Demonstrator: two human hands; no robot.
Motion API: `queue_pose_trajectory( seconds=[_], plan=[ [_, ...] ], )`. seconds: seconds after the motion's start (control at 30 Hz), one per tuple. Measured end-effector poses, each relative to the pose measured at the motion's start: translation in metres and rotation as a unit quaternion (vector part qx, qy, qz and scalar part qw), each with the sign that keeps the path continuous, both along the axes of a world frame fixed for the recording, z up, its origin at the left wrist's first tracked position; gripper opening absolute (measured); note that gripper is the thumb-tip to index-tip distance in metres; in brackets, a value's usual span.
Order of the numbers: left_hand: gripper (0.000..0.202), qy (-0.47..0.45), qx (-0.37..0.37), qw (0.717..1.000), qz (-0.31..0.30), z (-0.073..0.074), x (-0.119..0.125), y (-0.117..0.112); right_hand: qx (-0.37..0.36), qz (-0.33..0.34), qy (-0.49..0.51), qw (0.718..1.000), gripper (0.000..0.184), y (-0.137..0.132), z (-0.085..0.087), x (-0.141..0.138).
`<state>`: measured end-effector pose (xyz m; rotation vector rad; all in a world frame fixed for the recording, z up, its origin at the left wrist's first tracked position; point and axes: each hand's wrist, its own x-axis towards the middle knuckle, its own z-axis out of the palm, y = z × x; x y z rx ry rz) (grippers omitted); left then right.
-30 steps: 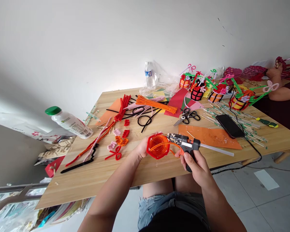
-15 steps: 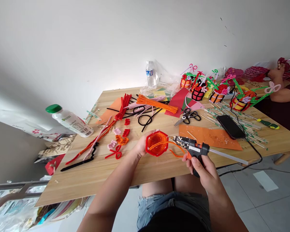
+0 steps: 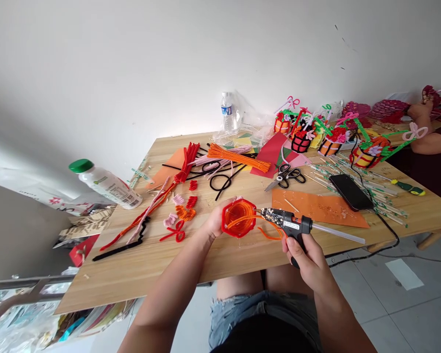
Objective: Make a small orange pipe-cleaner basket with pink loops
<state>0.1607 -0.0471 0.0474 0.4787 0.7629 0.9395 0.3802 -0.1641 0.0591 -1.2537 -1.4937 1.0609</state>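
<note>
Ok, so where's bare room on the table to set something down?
Mainly the near-left stretch of table, bordered by the black pipe cleaner, red bow and front edge. A smaller patch lies between the red basket and that edge. It's crowded on the right: phone, sticks, scissors.

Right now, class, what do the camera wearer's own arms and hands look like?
The left hand and right hand are ungloved. No sleeve, watch or bracelet shows on the left forearm or right forearm. Below, a black top and blue denim shorts with a frayed hem show.
</note>
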Motion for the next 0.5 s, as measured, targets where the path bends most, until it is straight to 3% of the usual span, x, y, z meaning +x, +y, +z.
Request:
queue_pose_trajectory(
  seconds=[0.5],
  plan=[
    [0.026,0.005,-0.010,1.000,-0.012,0.0062,0.0000,-0.0016,-0.001,-0.030,-0.015,0.999,0.026,-0.0014,0.0020,-0.0009]
  ],
)
